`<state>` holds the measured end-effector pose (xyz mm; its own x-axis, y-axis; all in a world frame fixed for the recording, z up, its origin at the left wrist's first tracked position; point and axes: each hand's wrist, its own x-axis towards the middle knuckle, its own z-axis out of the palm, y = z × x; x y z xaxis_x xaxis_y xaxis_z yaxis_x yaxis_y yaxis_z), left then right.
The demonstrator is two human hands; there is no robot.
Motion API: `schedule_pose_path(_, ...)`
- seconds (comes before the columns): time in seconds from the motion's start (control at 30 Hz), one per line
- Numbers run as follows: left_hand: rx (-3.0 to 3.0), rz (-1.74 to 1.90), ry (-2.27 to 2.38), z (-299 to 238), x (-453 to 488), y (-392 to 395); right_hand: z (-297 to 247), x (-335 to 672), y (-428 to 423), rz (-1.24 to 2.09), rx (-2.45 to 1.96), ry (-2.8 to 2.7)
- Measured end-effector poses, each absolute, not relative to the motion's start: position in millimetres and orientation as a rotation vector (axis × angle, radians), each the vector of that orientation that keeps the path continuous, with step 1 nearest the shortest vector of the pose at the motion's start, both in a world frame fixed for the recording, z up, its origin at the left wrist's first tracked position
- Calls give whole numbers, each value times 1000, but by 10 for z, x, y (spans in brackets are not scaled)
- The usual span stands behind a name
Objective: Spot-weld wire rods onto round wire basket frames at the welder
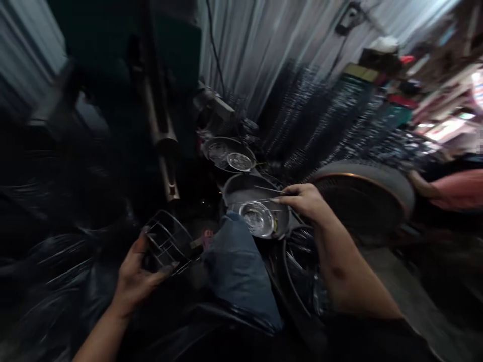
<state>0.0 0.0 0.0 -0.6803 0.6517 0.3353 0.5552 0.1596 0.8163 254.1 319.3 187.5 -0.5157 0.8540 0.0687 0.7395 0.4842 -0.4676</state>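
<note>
My left hand (138,274) grips a round wire frame (166,241) with crossing bars, thumb and fingers at its near rim. My right hand (304,198) pinches several thin metal rods (260,201) that point left over a grey basin (236,187). Inside that basin lies a shiny round metal piece (257,219), its detail blurred. Between my hands is my knee (241,261) in blue denim. Just left of the knee sits a small reddish part (207,237) that I cannot make out, near the wire frame.
Behind stands another basin (249,151) with shiny round pieces. A dark machine post (162,136) rises at left. Stacked wire goods (320,115) lean on the corrugated wall (260,45). At right are a large round tub (362,168) and another person's arm (426,186).
</note>
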Motion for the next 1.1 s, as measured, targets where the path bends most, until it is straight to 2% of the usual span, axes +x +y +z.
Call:
schedule_pose_path(0.2, 1315, 1476, 2404, 191, -233, 133, 1469, 1098, 3264, 1230, -972, -2582)
schedule_pose_path(0.4, 1422, 1492, 2354, 268, -400, 250, 1282, 672, 3221, 1677, -859, -2440)
schedule_pose_path(0.67, 1441, 1441, 2350, 272, -573, 336, 1286, 553, 3244, 1726, -859, -2397)
schedule_pose_path(1.1, 1387, 1567, 2227, 309, -719, 353, 1460, 456, 3227, 1702, -895, -2411)
